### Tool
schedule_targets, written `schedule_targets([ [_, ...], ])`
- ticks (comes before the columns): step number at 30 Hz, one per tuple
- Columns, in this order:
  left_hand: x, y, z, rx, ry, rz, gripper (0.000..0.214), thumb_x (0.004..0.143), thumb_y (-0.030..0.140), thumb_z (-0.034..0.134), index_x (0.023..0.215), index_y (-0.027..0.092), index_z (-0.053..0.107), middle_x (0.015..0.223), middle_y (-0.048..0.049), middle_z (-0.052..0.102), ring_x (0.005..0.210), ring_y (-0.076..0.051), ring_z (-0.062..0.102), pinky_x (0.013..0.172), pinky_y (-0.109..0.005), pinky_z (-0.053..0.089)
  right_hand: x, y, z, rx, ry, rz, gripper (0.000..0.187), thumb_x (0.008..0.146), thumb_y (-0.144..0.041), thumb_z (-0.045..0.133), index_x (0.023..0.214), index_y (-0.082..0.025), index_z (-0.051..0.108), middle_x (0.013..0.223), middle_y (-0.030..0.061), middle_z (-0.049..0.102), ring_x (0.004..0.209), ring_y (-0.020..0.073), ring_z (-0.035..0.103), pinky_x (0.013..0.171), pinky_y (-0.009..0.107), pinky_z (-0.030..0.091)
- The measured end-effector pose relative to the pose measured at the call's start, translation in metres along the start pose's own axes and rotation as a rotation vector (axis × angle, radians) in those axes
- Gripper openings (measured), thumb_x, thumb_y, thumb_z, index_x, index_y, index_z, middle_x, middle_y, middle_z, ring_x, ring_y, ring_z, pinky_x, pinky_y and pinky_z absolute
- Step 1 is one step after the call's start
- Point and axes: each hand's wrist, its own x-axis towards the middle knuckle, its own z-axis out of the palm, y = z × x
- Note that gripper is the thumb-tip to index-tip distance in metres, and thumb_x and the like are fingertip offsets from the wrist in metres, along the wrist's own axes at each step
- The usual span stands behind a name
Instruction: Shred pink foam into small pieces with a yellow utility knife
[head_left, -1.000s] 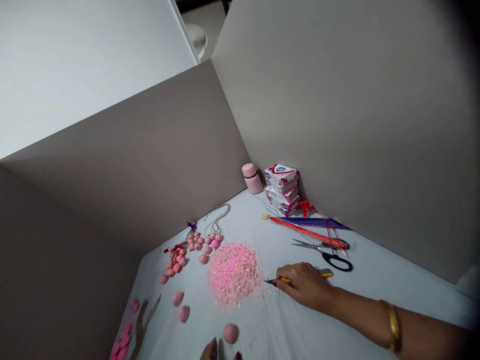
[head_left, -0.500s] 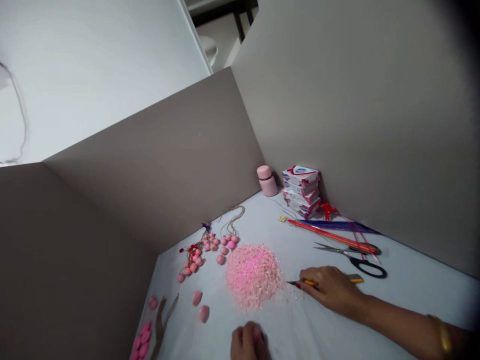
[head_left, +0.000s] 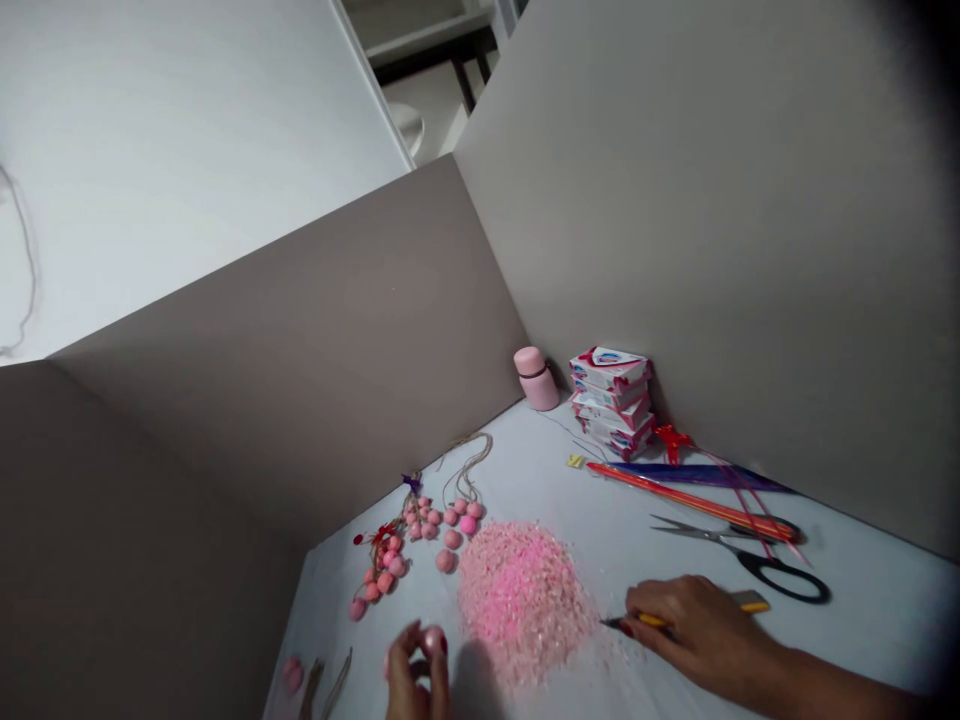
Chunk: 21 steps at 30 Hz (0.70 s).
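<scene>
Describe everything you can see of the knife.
The knife is slim, with a dark, pointed blade and a yellow handle that has a grey part at its rear. The right hand grips it around the middle, hiding that stretch. It lies roughly level, its tip aimed at the near edge of the pink pile; whether the tip touches the crumbs or the table is unclear. The handle looks like plastic.

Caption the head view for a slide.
Left hand holding a pink ball, right hand gripping a yellow knife, beside a pink flake pile.
</scene>
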Motion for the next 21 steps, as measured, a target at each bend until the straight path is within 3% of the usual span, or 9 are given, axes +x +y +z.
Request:
schedule_targets([
  [4, 0.069, 0.009, 0.015, 0.053, -0.096, 0.062, 0.045, 0.076, 0.050, 0.048, 0.105, 0.016, 0.050, 0.098, -0.0122, 0.062, 0.075, -0.023, 0.058, 0.075, -0.038, 0.044, 0.001, 0.004, 0.004, 0.022, 0.011, 0.017, 0.028, 0.090, -0.036, 0.044, 0.070, -0.022, 0.056, 0.070, 0.0025, 0.064, 0.062, 0.0188, 0.059, 0.056, 0.030, 0.027],
  [7, 0.096, -0.003, 0.035, 0.098, -0.131, 0.068, 0.043, 0.079, 0.044, 0.044, 0.107, 0.013, 0.049, 0.098, -0.0161, 0.062, 0.087, -0.029, 0.059, 0.080, -0.042, 0.044, 0.002, 0.008, 0.008, 0.035, -0.012, 0.042, 0.029, 0.090, -0.037, 0.043, 0.069, -0.022, 0.056, 0.071, 0.0029, 0.064, 0.063, 0.0194, 0.059, 0.056, 0.031, 0.027],
  [10, 0.102, -0.020, 0.048, 0.102, -0.208, 0.072, 0.039, 0.079, 0.034, 0.042, 0.110, 0.011, 0.049, 0.109, -0.0205, 0.061, 0.092, -0.030, 0.060, 0.084, -0.044, 0.043, 0.003, 0.011, 0.010, 0.034, -0.045, 0.068, 0.030, 0.091, -0.040, 0.042, 0.070, -0.023, 0.055, 0.073, 0.0028, 0.065, 0.066, 0.0205, 0.060, 0.057, 0.031, 0.028],
  [14, 0.101, -0.033, 0.047, 0.070, -0.213, 0.047, 0.044, 0.078, 0.021, 0.037, 0.119, 0.007, 0.042, 0.123, -0.0266, 0.053, 0.090, -0.028, 0.063, 0.085, -0.044, 0.045, 0.005, 0.011, 0.012, 0.037, -0.066, 0.077, 0.030, 0.091, -0.041, 0.042, 0.070, -0.023, 0.054, 0.073, 0.0023, 0.064, 0.066, 0.0206, 0.060, 0.057, 0.031, 0.028],
  [18, 0.101, -0.033, 0.046, -0.022, -0.284, 0.083, 0.048, 0.076, 0.014, 0.036, 0.123, 0.006, 0.041, 0.122, -0.0246, 0.057, 0.107, -0.025, 0.060, 0.092, -0.039, 0.043, 0.006, 0.010, 0.012, 0.054, -0.035, 0.067, 0.031, 0.090, -0.039, 0.043, 0.068, -0.022, 0.056, 0.070, 0.0026, 0.064, 0.063, 0.0197, 0.059, 0.056, 0.031, 0.027],
  [21, 0.094, -0.026, 0.040, -0.078, -0.257, 0.077, 0.047, 0.078, 0.015, 0.036, 0.121, -0.002, 0.043, 0.125, -0.0326, 0.052, 0.108, -0.030, 0.060, 0.095, -0.044, 0.041, 0.006, 0.009, 0.010, 0.047, -0.027, 0.048, 0.030, 0.090, -0.040, 0.043, 0.070, -0.022, 0.057, 0.071, 0.0020, 0.065, 0.065, 0.0199, 0.060, 0.057, 0.030, 0.029],
])
